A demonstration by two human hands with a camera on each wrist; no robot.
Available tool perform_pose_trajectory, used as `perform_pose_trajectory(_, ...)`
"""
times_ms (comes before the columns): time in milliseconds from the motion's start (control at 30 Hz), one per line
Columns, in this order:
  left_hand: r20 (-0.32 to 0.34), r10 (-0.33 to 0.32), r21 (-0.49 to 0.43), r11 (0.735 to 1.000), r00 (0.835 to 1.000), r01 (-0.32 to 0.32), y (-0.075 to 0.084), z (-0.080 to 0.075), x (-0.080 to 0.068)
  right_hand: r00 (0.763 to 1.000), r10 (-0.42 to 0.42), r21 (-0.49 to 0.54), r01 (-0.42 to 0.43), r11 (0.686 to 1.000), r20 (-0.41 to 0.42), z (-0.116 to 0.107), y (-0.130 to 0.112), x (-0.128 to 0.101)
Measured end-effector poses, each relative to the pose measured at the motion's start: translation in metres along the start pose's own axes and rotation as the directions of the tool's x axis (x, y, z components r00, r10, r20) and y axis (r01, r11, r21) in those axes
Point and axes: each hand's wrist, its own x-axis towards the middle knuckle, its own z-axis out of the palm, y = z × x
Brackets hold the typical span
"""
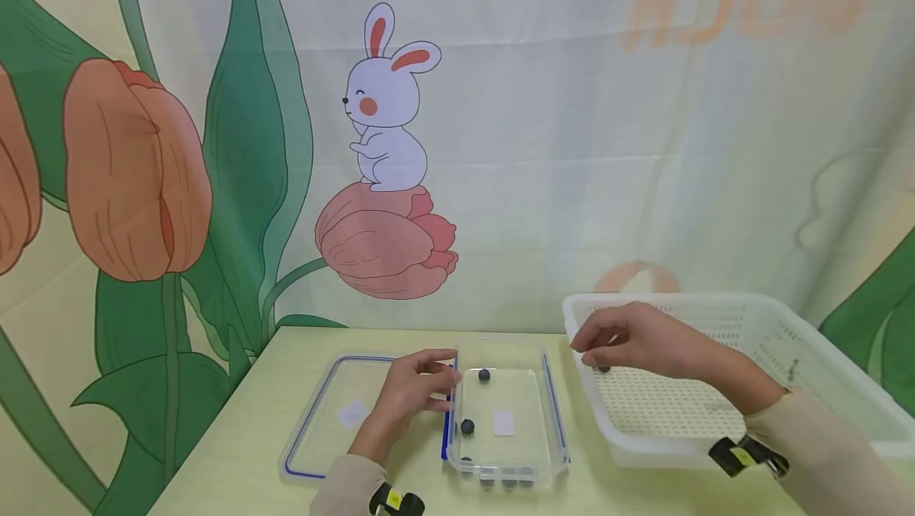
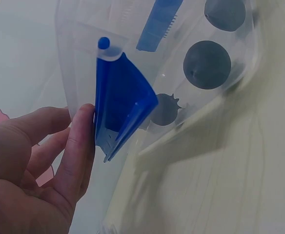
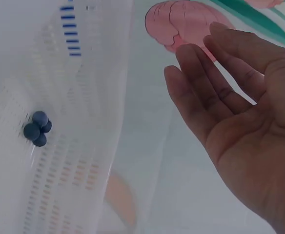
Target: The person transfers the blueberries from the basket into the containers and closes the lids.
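Note:
My left hand [image 1: 415,389] touches the left wall of a clear plastic container [image 1: 503,472] with mostly straight fingers; in the left wrist view they lie against the wall and a hanging blue latch [image 2: 120,100]. Inside the container are several blueberries [image 1: 484,375], some along its near end, and a blueberry [image 2: 207,65] shows large through the clear wall. My right hand [image 1: 636,337] is above the left rim of a white perforated basket [image 1: 686,452]. Its fingers [image 3: 196,78] are loosely bent with nothing between them. Several blueberries [image 3: 31,131] lie clustered in the basket.
A clear lid [image 1: 322,413] with a blue seal lies left of the container, partly behind my left hand. The pale table [image 1: 236,429] ends at a printed curtain [image 1: 515,143] with tulips and a rabbit. A white label [image 1: 503,423] shows in the container.

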Motion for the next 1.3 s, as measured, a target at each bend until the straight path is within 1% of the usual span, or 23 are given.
perform_pose_trajectory(67, 0.0, -0.002, 0.005, 1.0, 1.0, 0.002, 0.0, 0.0, 0.0, 1.0, 0.008, -0.016, -0.008, 1.0, -0.007, -0.007, 0.006, 0.001)
perform_pose_trajectory(167, -0.002, -0.007, 0.01, 1.0, 1.0, 0.007, 0.0, 0.0, 0.0, 0.998, 0.042, -0.069, -0.044, 0.997, -0.036, -0.016, 0.017, 0.003)
perform_pose_trajectory(267, -0.004, -0.009, 0.013, 1.0, 1.0, 0.009, 0.0, 0.001, 0.0, 0.996, 0.069, -0.08, -0.073, 0.994, -0.052, -0.023, 0.03, 0.005)
perform_pose_trajectory(333, -0.004, -0.007, 0.012, 1.0, 1.0, 0.007, 0.0, 0.001, 0.001, 0.995, 0.082, -0.056, -0.085, 0.995, -0.055, -0.027, 0.04, 0.007)
perform_pose_trajectory(433, 0.0, -0.002, 0.008, 1.0, 1.0, 0.002, 0.0, 0.0, 0.001, 0.992, 0.115, 0.008, -0.115, 0.993, -0.048, -0.03, 0.053, 0.009)
perform_pose_trajectory(633, 0.002, -0.003, 0.007, 1.0, 1.0, 0.003, -0.001, 0.0, 0.002, 0.982, 0.183, 0.089, -0.18, 0.98, -0.034, -0.036, 0.075, 0.013)
perform_pose_trajectory(767, 0.001, -0.004, 0.004, 1.0, 1.0, 0.004, -0.001, 0.0, 0.002, 0.974, 0.223, 0.122, -0.218, 0.968, -0.029, -0.038, 0.084, 0.017)
perform_pose_trajectory(933, -0.003, -0.007, 0.011, 1.0, 1.0, 0.007, 0.0, 0.0, 0.001, 0.962, 0.27, 0.116, -0.266, 0.957, -0.023, -0.035, 0.1, 0.022)
perform_pose_trajectory(1167, -0.005, -0.005, 0.012, 1.0, 1.0, 0.005, 0.0, 0.001, 0.0, 0.942, 0.334, 0.115, -0.333, 0.936, 0.011, -0.03, 0.117, 0.024)
perform_pose_trajectory(1300, -0.005, -0.002, 0.01, 1.0, 1.0, 0.002, 0.0, 0.001, 0.0, 0.94, 0.342, 0.115, -0.341, 0.933, 0.018, -0.027, 0.127, 0.024)
